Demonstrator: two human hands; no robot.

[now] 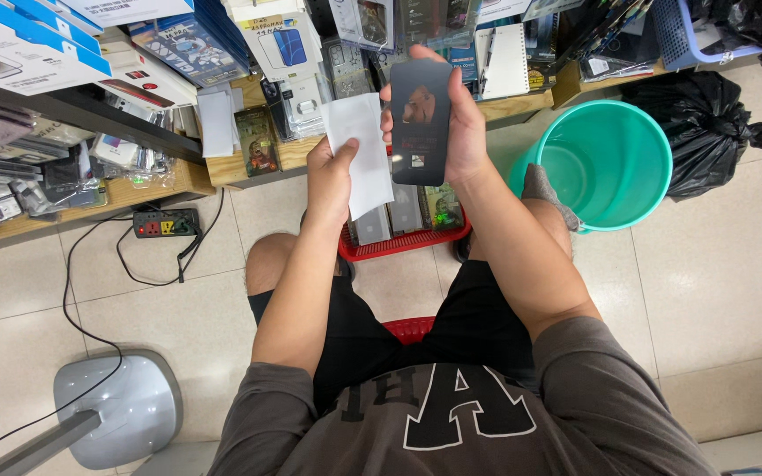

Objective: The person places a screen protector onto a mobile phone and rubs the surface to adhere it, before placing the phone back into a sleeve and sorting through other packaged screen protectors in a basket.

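Observation:
My right hand [465,132] holds a dark, glossy rectangular screen protector [420,119] upright in front of me, fingers wrapped round its right edge. Just to its left, my left hand [330,176] grips a white paper sleeve [360,152] by its left edge. The sleeve and the dark sheet sit side by side, almost touching. Below both hands a red basket [403,241] rests on the floor between my knees, with several flat packets standing in it.
A teal plastic bucket [606,163] stands to the right, a black rubbish bag [707,128] beyond it. Low wooden shelves [160,181] at the top hold several boxed phone accessories. A power strip [165,223] and cable lie left; a grey fan base [121,410] at bottom left.

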